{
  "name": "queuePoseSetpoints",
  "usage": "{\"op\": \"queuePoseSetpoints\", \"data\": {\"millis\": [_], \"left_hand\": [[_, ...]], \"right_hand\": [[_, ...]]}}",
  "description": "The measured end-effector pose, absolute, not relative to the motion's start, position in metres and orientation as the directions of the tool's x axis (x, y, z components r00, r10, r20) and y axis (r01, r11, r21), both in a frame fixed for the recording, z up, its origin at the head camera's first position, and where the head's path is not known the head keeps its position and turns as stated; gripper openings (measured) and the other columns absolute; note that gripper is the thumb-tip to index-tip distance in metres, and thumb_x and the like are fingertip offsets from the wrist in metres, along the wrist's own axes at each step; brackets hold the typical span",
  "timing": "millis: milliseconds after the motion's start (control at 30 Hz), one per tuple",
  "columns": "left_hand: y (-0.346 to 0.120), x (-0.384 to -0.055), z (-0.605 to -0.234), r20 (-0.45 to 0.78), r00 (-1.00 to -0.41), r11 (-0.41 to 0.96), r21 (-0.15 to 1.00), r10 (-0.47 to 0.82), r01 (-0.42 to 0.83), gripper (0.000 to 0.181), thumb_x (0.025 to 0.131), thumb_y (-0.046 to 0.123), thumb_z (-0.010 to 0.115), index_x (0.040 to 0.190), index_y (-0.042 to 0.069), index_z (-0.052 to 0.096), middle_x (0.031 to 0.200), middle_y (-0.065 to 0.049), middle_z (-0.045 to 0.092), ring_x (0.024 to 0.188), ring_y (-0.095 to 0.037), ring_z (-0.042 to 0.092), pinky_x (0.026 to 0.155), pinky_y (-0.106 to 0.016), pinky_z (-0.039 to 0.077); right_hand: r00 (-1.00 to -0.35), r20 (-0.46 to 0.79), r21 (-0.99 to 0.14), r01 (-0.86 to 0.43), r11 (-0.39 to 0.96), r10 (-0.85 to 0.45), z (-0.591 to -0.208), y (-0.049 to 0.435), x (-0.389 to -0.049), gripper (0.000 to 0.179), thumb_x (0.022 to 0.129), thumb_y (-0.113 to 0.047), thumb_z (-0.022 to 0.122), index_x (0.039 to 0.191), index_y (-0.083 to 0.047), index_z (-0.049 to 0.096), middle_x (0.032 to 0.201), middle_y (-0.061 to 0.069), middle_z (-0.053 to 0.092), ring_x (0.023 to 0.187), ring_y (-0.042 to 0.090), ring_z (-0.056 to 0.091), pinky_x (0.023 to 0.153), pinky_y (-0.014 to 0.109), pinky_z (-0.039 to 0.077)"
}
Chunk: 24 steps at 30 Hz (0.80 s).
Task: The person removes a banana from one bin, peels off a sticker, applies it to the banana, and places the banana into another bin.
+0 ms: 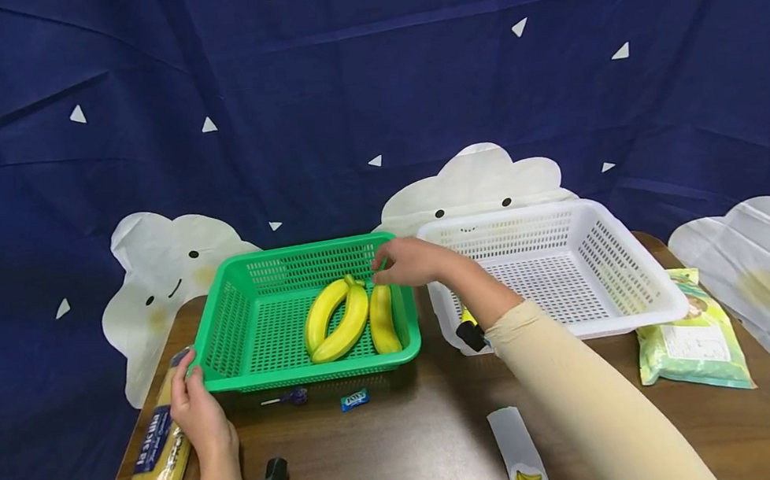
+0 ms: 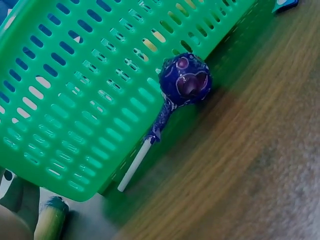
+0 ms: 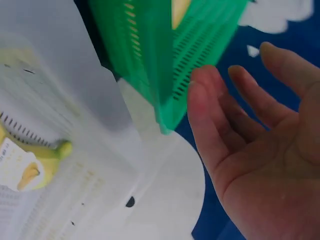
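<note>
My left hand [image 1: 201, 415] holds the left front corner of a green basket [image 1: 251, 378]; its thumb shows at that corner in the left wrist view. Inside the basket lie a joined pair of bananas [image 1: 345, 331] and, to their right, a single banana [image 1: 383, 323]. My right hand [image 1: 412, 261] hovers over the basket's right back corner, above the single banana's top end. The right wrist view shows its fingers [image 3: 205, 95] loosely bent, with nothing between them. In that view a yellow banana with a white label [image 3: 45, 160] sits in the white basket [image 3: 100, 95].
Before the green basket lie a purple lollipop [image 2: 185, 80] and a small blue packet [image 1: 355, 400]. Pasta [image 1: 150, 465] is at the left edge, a green-yellow bag [image 1: 693, 347] at the right. A paper strip with a banana picture [image 1: 520, 454] lies in front. A dark curtain [image 1: 366, 76] hangs behind.
</note>
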<state>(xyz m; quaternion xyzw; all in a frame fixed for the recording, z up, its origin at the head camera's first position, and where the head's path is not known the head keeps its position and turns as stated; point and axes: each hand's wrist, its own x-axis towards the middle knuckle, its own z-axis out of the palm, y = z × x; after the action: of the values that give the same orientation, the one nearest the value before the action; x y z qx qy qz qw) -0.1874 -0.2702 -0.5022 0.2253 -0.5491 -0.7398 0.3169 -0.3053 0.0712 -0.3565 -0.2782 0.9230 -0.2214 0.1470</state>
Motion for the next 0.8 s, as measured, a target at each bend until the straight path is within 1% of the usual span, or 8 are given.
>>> {"op": "queuePoseSetpoints", "data": {"millis": [167, 267, 333, 400, 500, 600, 700, 800], "left_hand": [[-0.269, -0.186, -0.504, 0.014, -0.7, -0.197, 0.955, -0.714, 0.22, 0.031, 0.099, 0.019, 0.051, 0.126, 0.014, 0.064, 0.135, -0.003, 0.051, 0.122, -0.017, 0.044, 0.1, -0.024, 0.033], [-0.268, -0.186, -0.505, 0.027, -0.696, -0.189, 0.954, -0.718, 0.232, 0.03, 0.099, 0.018, 0.051, 0.126, 0.013, 0.064, 0.134, -0.003, 0.052, 0.122, -0.017, 0.045, 0.1, -0.025, 0.033], [-0.268, -0.186, -0.505, 0.037, -0.693, -0.178, 0.955, -0.72, 0.236, 0.03, 0.099, 0.018, 0.052, 0.125, 0.013, 0.064, 0.134, -0.003, 0.052, 0.121, -0.017, 0.046, 0.1, -0.026, 0.034], [-0.267, -0.187, -0.506, 0.043, -0.7, -0.171, 0.957, -0.713, 0.233, 0.03, 0.099, 0.018, 0.051, 0.126, 0.013, 0.064, 0.135, -0.003, 0.051, 0.122, -0.017, 0.045, 0.101, -0.027, 0.033], [-0.265, -0.188, -0.507, 0.042, -0.712, -0.167, 0.961, -0.701, 0.222, 0.031, 0.099, 0.019, 0.05, 0.127, 0.014, 0.064, 0.136, -0.002, 0.05, 0.123, -0.017, 0.044, 0.102, -0.029, 0.032], [-0.266, -0.188, -0.506, 0.046, -0.709, -0.155, 0.964, -0.703, 0.216, 0.031, 0.099, 0.019, 0.05, 0.126, 0.015, 0.064, 0.137, -0.001, 0.049, 0.123, -0.017, 0.043, 0.103, -0.03, 0.031], [-0.268, -0.189, -0.505, 0.051, -0.703, -0.147, 0.965, -0.71, 0.218, 0.03, 0.099, 0.019, 0.05, 0.126, 0.015, 0.065, 0.137, -0.001, 0.049, 0.123, -0.016, 0.043, 0.104, -0.03, 0.03], [-0.271, -0.189, -0.503, 0.056, -0.701, -0.144, 0.964, -0.711, 0.223, 0.03, 0.099, 0.019, 0.051, 0.125, 0.015, 0.065, 0.137, 0.0, 0.05, 0.123, -0.017, 0.043, 0.103, -0.03, 0.03]], "right_hand": [[-0.81, -0.231, -0.301, -0.467, 0.832, -0.538, -0.363, 0.049, -0.313, 0.04, 0.094, -0.031, 0.06, 0.125, -0.006, 0.062, 0.124, 0.008, 0.061, 0.118, 0.029, 0.052, 0.097, 0.04, 0.041], [-0.818, -0.232, -0.242, -0.476, 0.845, -0.527, -0.369, 0.04, -0.317, 0.038, 0.093, -0.029, 0.061, 0.124, -0.007, 0.063, 0.125, 0.007, 0.06, 0.118, 0.026, 0.052, 0.097, 0.038, 0.041], [-0.82, -0.239, -0.227, -0.472, 0.852, -0.519, -0.373, 0.035, -0.321, 0.025, 0.092, -0.026, 0.062, 0.108, -0.007, 0.067, 0.106, 0.004, 0.062, 0.1, 0.021, 0.055, 0.086, 0.033, 0.044], [-0.834, -0.245, -0.201, -0.456, 0.867, -0.495, -0.377, 0.032, -0.323, 0.015, 0.091, -0.022, 0.062, 0.09, -0.008, 0.063, 0.087, 0.001, 0.055, 0.083, 0.017, 0.049, 0.074, 0.031, 0.041], [-0.839, -0.3, -0.155, -0.427, 0.891, -0.454, -0.382, 0.028, -0.325, 0.017, 0.091, -0.024, 0.06, 0.082, -0.011, 0.053, 0.078, 0.002, 0.044, 0.073, 0.018, 0.039, 0.066, 0.033, 0.035], [-0.84, -0.325, -0.115, -0.42, 0.9, -0.434, -0.385, 0.023, -0.325, 0.015, 0.09, -0.027, 0.062, 0.096, -0.013, 0.061, 0.092, 0.001, 0.058, 0.084, 0.018, 0.05, 0.074, 0.034, 0.042], [-0.839, -0.342, -0.09, -0.42, 0.903, -0.424, -0.385, 0.015, -0.326, 0.031, 0.088, -0.027, 0.065, 0.113, -0.01, 0.061, 0.112, 0.006, 0.061, 0.099, 0.021, 0.054, 0.085, 0.036, 0.044], [-0.837, -0.351, -0.037, -0.436, 0.899, -0.42, -0.383, 0.008, -0.325, 0.046, 0.084, -0.029, 0.071, 0.124, -0.01, 0.058, 0.124, 0.009, 0.059, 0.108, 0.023, 0.053, 0.089, 0.038, 0.044]]}}
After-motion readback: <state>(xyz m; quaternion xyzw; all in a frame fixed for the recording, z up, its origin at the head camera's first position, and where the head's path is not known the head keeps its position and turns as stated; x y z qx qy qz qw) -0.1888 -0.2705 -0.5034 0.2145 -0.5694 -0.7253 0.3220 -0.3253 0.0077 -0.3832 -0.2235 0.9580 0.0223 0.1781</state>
